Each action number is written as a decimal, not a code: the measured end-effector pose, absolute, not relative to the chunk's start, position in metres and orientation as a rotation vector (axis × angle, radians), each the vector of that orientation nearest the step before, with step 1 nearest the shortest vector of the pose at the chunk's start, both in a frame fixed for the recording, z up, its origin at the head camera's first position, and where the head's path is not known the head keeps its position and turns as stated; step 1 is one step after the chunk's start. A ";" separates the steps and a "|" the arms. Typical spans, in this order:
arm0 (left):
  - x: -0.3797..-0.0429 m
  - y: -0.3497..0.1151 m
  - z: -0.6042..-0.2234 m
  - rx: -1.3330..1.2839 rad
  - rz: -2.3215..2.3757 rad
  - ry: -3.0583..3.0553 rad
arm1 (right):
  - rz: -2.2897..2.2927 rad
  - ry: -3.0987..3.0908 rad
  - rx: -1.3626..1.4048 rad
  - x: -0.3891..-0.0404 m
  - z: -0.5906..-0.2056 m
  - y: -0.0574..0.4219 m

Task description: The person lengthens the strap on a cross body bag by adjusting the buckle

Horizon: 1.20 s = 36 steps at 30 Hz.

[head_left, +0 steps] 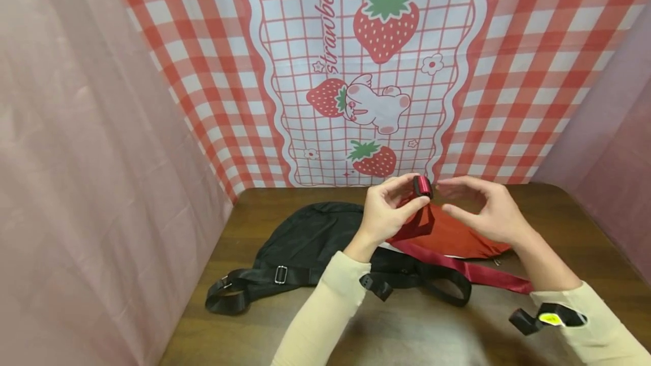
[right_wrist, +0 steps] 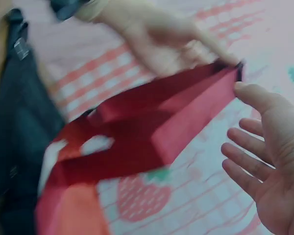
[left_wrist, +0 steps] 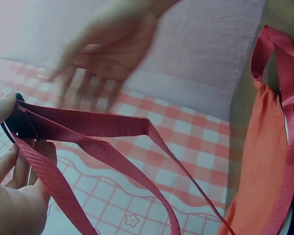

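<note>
My left hand [head_left: 383, 210] pinches a black strap adjuster buckle [head_left: 423, 186] between thumb and fingers, above the table. A dark red webbing strap [left_wrist: 93, 122] is threaded through this buckle and hangs from it in several lengths in the left wrist view. Just to the right, my right hand [head_left: 488, 208] is held up with fingers spread from the thumb, gripping nothing. In the right wrist view its thumb [right_wrist: 255, 95] overlaps the buckle end. Behind and below the hands lies an orange-red bag [head_left: 463, 234] with red strap along its near edge.
A black bag [head_left: 310, 236] lies left of the orange-red one, its black strap [head_left: 259, 278] with a silver slider [head_left: 281, 274] running along the front. The wooden table [head_left: 442, 338] ends at a checked strawberry cloth [head_left: 346, 151]; pink curtains [head_left: 102, 185] flank it.
</note>
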State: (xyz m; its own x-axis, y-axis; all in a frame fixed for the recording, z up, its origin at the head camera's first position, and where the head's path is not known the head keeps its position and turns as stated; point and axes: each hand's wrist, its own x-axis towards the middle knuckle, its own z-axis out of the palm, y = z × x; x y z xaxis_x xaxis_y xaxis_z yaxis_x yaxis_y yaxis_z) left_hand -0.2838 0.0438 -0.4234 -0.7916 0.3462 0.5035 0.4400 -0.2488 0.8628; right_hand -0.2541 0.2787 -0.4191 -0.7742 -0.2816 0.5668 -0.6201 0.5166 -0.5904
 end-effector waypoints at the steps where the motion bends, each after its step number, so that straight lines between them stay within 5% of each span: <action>1: -0.284 0.044 -0.424 -0.993 -2.219 -1.883 | 1.174 -2.335 0.750 -0.255 -0.413 0.277; 36: -0.285 0.049 -0.432 -1.120 -2.022 -2.004 | 1.614 -2.067 0.710 -0.257 -0.388 0.258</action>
State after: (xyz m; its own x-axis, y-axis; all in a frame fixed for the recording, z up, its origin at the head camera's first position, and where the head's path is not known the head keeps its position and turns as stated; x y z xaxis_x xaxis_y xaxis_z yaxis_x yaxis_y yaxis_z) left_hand -0.2846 0.0489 -0.4319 -0.7289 0.4246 0.5370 0.5333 -0.1397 0.8343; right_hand -0.2565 0.2581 -0.3885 -0.7805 -0.1354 0.6104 -0.6250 0.1948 -0.7559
